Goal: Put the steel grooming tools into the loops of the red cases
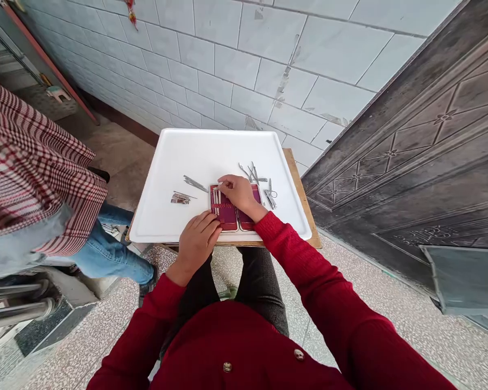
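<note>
An open manicure case [228, 213] with purple lining lies near the front edge of a white tray [179, 146]. Slim metal manicure tools [216, 197] stand in the loops of its left half. My right hand [238, 191] reaches over the case, thumb and forefinger pinched at the top end of one slim tool, which the fingers partly hide. My left hand [198, 238] grips the case's lower left edge, fingers close together. Left of the case lie several thin metal tools [195, 183] and a nail clipper [180, 199]. To its right are nippers [252, 172], small scissors [270, 188] and another clipper [270, 199].
The tray rests on a wooden board [305, 200] above my knees. A tiled wall [228, 65] rises behind it, and a dark metal door [410, 151] stands at right. A person in a checked garment [36, 162] is close on the left.
</note>
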`<state>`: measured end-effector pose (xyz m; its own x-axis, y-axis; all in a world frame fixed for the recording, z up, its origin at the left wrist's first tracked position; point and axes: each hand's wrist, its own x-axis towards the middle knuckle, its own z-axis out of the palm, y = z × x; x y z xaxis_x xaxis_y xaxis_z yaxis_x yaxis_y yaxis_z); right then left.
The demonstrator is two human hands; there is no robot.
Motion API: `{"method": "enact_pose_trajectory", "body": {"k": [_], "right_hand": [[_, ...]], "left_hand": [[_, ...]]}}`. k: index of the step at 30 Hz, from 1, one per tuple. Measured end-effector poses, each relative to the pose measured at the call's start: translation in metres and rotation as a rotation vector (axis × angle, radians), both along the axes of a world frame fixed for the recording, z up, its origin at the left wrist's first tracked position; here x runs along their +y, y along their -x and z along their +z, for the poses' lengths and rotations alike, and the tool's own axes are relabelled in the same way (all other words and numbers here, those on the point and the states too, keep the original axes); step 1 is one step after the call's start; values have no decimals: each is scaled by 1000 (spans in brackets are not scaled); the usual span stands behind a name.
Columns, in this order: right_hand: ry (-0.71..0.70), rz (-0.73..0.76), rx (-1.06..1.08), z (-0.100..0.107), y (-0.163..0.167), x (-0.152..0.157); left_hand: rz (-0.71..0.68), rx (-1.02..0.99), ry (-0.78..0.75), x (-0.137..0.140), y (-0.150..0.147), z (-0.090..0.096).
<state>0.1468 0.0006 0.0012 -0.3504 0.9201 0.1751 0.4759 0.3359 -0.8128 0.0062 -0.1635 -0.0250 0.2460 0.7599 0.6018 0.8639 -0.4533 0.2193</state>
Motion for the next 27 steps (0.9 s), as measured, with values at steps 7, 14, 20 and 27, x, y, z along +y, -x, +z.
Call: {"method": "enact_pose_trajectory", "body": {"k": [7, 14, 20, 27], "right_hand": [[102, -2, 30, 2, 3, 4], [101, 4, -38, 3, 3, 2], [-55, 14, -177, 5, 1, -6], [-208, 29, -398, 12, 4, -18]], "left_hand": [[15, -33, 0, 0, -2, -3], [31, -55, -24, 0, -3, -6], [32, -40, -89, 1, -3, -7], [47, -40, -39, 1, -3, -8]]}}
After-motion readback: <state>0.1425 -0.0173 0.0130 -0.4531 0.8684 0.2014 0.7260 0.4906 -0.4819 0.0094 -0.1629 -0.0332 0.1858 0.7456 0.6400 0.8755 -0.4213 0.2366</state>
